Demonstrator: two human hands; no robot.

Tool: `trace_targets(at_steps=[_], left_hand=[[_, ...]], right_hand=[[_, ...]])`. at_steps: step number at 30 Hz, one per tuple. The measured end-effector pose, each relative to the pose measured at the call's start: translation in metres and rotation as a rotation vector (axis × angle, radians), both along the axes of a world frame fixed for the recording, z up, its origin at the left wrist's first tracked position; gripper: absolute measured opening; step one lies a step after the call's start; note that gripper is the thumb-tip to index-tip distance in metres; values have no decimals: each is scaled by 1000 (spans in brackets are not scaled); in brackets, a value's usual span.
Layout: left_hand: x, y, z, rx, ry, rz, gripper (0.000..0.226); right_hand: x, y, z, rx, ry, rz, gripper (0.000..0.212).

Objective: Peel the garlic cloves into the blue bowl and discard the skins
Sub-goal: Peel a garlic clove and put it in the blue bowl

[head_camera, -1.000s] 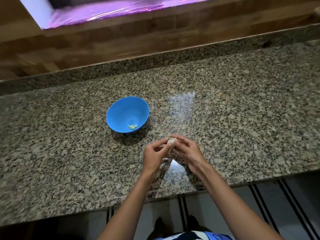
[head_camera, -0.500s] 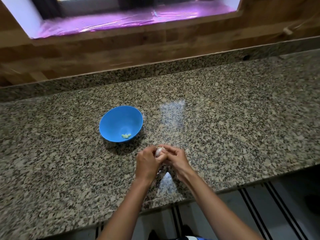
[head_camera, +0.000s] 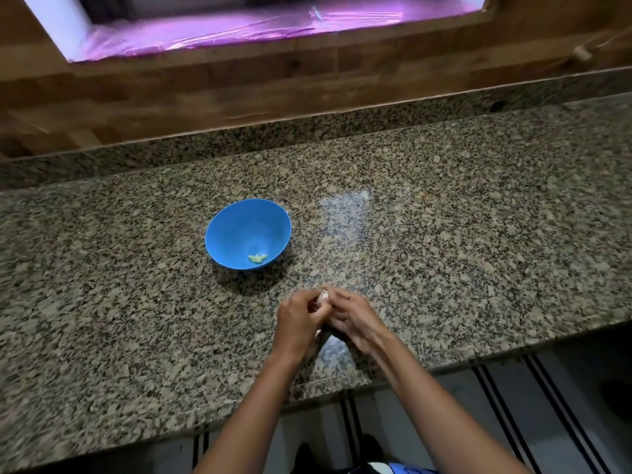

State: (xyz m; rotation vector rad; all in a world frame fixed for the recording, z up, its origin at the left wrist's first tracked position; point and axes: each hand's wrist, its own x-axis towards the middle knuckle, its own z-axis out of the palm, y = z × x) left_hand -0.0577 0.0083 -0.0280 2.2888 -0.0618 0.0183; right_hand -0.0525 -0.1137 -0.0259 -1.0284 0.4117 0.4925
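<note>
A blue bowl [head_camera: 248, 232] stands on the granite counter [head_camera: 444, 251], left of centre, with a few pale peeled garlic pieces [head_camera: 257, 257] at its bottom. Below and to the right of the bowl, my left hand [head_camera: 297, 321] and my right hand [head_camera: 354, 318] meet over the counter. Both pinch one whitish garlic piece [head_camera: 322, 298] between their fingertips; most of it is hidden by the fingers. A scrap of brownish skin shows at its top.
A granite upstand and a wooden wall with a window sill [head_camera: 273, 32] run along the back. The counter's front edge [head_camera: 376, 381] lies just below my wrists, with a tiled, striped floor beneath.
The camera view has shifted, so bowl and hands sit lower in the frame. My hands have drawn closer together around the garlic, with the fingers curled tighter than a second ago.
</note>
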Motion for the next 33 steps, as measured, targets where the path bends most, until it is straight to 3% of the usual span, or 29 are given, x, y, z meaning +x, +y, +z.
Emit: trace_targets(at_steps=[5,8,12,15,19,21,22,24,26,28,30,33], left_hand=[[-2,-7,2,245,-137,-42,10],[-2,-2,-7,234,-248,-9,13],[-1,0,-10,148,-117,5,10],[2,-1,-10,-155,116,97,16],[6,8,2,-993,509,418,15],[6,20,2,-1069,561,429,15],[5,26,-1,-985,546,394,18],[3,39,-9,-506,395,266,23],[1,46,-12,126,139,66,22],[-2,44,-9,467,-5,-68,23],[-6,39,-10,526,-40,-111,27],[-7,43,-14,414,-77,-120,27]], right_hand=[[1,8,2,-79,18,16,25],[1,12,1,1,65,-36,22],[1,13,-3,31,82,-125,23],[5,8,-2,-65,42,-96,24],[7,-2,-2,-274,33,-42,31],[8,-10,-4,-504,-17,-60,27],[10,-16,-5,-708,-95,-43,22],[15,-29,-3,-1061,-288,27,21],[20,-39,-2,-1226,-392,120,24],[19,-43,-6,-1309,-442,211,27],[14,-39,-11,-1422,-474,257,35],[1,-24,-13,-1484,-659,132,41]])
